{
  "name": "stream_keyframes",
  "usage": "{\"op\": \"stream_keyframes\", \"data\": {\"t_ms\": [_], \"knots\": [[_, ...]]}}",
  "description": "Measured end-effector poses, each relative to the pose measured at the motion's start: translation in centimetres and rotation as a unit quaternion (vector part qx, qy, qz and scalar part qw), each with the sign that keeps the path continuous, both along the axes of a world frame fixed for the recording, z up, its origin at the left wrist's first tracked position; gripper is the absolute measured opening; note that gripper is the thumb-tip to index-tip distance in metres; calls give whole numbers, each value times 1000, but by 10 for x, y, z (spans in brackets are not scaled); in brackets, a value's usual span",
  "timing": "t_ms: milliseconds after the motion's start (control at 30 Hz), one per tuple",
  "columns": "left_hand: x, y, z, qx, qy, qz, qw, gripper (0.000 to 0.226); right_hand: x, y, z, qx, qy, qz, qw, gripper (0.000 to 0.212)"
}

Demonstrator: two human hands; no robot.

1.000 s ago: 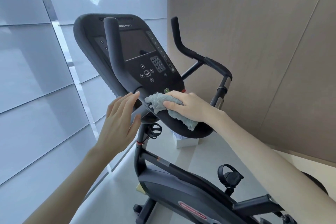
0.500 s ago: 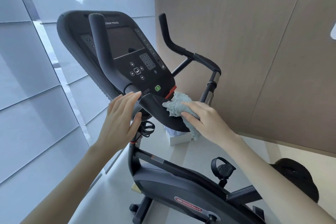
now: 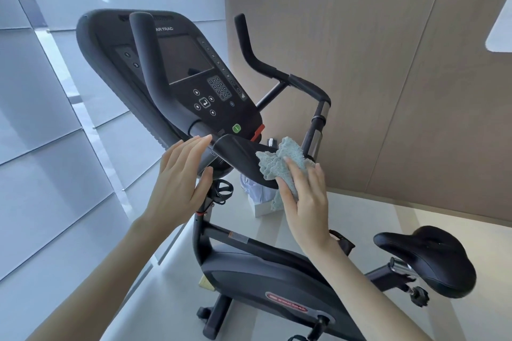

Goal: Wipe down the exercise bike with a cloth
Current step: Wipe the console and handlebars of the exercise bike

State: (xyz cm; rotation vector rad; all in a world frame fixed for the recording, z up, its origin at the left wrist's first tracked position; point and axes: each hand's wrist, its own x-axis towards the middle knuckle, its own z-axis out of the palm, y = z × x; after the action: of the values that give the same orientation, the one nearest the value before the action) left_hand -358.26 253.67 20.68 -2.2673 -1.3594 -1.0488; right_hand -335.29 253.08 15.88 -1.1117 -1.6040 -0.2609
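A black exercise bike (image 3: 266, 274) fills the middle of the view, its console (image 3: 194, 75) tilted toward me. My right hand (image 3: 307, 202) presses a crumpled light blue cloth (image 3: 282, 163) against the right end of the console's curved lower lip (image 3: 235, 152). My left hand (image 3: 180, 185) rests flat, fingers apart, against the base of the left handlebar (image 3: 149, 69), where it meets the console. The right handlebar (image 3: 266, 63) rises behind the cloth. The black saddle (image 3: 432, 255) sits at lower right.
A frosted glass wall (image 3: 50, 147) runs along the left and a wood-panelled wall (image 3: 388, 77) stands behind the bike. A small white box (image 3: 260, 202) sits on the pale floor under the console. A bottle holder (image 3: 221, 191) hangs on the bike's post.
My right hand has slid the cloth rightward along the console's lower lip, from its middle to its right end. The view has shifted so the saddle now shows. My left hand stays put.
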Motion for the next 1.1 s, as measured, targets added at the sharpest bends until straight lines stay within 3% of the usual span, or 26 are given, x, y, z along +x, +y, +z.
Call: {"op": "stream_keyframes", "data": {"t_ms": [200,500,700,1100], "knots": [[-11,-3,-1,4,-15,2,1000,46,-23,4,21,81,-132,-37,987,34],[-24,-11,-1,4,-36,15,999,47,-75,16,83,-24,-262,27,964,29],[-18,-11,-3,10,-46,6,999,46,-54,6,61,94,-360,25,928,24],[34,-17,2,15,-26,9,1000,46,53,19,19,149,-364,145,908,30]]}}
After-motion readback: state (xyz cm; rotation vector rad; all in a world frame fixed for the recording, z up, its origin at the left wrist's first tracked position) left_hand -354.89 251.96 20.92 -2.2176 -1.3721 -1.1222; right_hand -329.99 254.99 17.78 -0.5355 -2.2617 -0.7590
